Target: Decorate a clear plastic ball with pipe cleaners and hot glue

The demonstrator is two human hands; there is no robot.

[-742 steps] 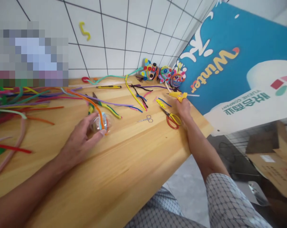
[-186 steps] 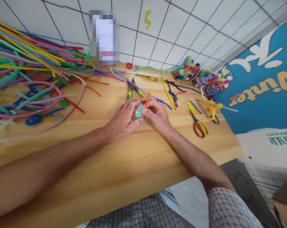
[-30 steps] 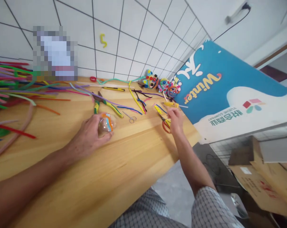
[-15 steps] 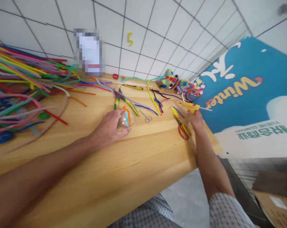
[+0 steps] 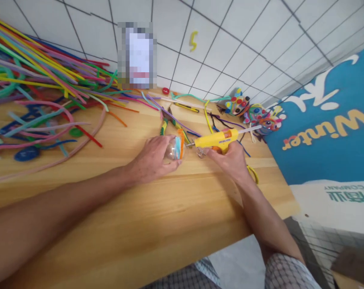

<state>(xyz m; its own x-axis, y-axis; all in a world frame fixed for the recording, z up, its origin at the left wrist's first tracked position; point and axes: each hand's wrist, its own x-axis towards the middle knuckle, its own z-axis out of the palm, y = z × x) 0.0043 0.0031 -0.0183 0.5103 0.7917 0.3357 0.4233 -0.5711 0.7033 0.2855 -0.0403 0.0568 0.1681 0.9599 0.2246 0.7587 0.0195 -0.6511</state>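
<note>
My left hand (image 5: 158, 157) is closed round a clear plastic ball (image 5: 171, 151) that has a light blue and an orange pipe cleaner (image 5: 180, 145) across its right side. In my right hand (image 5: 232, 158) is a yellow hot glue gun (image 5: 216, 140), with a white glue stick (image 5: 250, 129) poking out of its back. The gun's nozzle points left, close to the ball; whether they touch I cannot tell. Green-and-yellow pliers (image 5: 165, 122) lie behind the ball. Small scissors (image 5: 201, 152) are partly hidden under the gun.
Many coloured pipe cleaners (image 5: 40, 76) heap up on the left. A yellow utility knife (image 5: 186, 107) lies near the tiled wall. Decorated balls (image 5: 238, 105) stand at the back right, beside a blue printed board (image 5: 329, 132). Yellow scissor handles (image 5: 253, 174) show beyond my right wrist.
My right hand has brought the glue gun leftward from the table's right side to the ball. My left hand still grips the ball. The view has shifted, so things appear further right.
</note>
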